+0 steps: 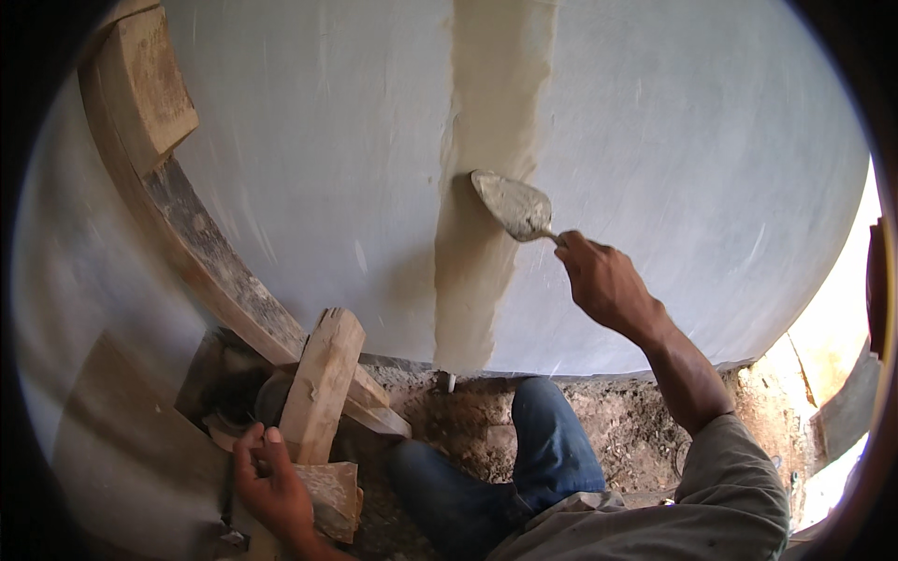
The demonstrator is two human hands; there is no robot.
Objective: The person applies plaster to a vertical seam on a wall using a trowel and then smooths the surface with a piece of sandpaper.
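My right hand (603,280) is closed round the handle of a pointed trowel (513,204) smeared with grey mortar. The blade's tip lies over a damp beige strip of plaster (486,103) that runs up and down the smooth grey wall (673,122). At the lower left, my left hand (273,481) has its fingers curled, with thumb and forefinger close together. Whatever it may hold is too hard to make out. Beside it stand an upright wooden block (323,379) and a rough wood offcut (329,500).
A long timber (220,257) slants along the left, with a thick wooden block (154,84) at its upper end. My jeans-clad knee (554,439) is near the wall's foot, above rough earthy ground (645,421). Bright light enters at the right.
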